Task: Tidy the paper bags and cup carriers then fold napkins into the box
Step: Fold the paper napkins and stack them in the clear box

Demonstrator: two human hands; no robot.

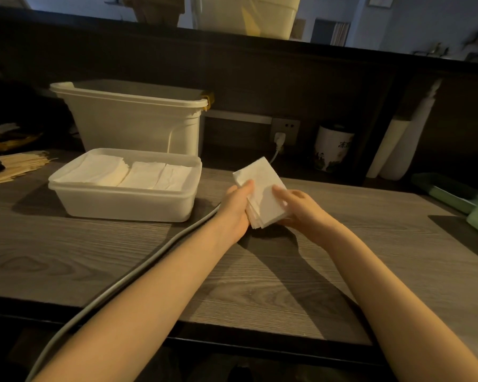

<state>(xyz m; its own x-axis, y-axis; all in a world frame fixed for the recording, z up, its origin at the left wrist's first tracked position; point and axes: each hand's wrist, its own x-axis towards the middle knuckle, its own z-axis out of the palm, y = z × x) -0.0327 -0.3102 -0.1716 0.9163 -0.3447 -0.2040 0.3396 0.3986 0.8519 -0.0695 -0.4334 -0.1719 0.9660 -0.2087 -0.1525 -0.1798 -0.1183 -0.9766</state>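
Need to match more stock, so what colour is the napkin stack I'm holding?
White, plain, in the head view: the napkin stack.

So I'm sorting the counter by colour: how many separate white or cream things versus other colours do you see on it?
White or cream: 4, namely the tall bin, the shallow box of napkins, the napkin stack held by both hands, the printed canister.
Tan: 1, the wooden sticks.
Grey: 1, the cable.
Green: 1, the tray.
Total: 7

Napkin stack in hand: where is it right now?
Head view, centre-right: the napkin stack is held above the wooden counter between the left hand and right hand, right of the shallow napkin box.
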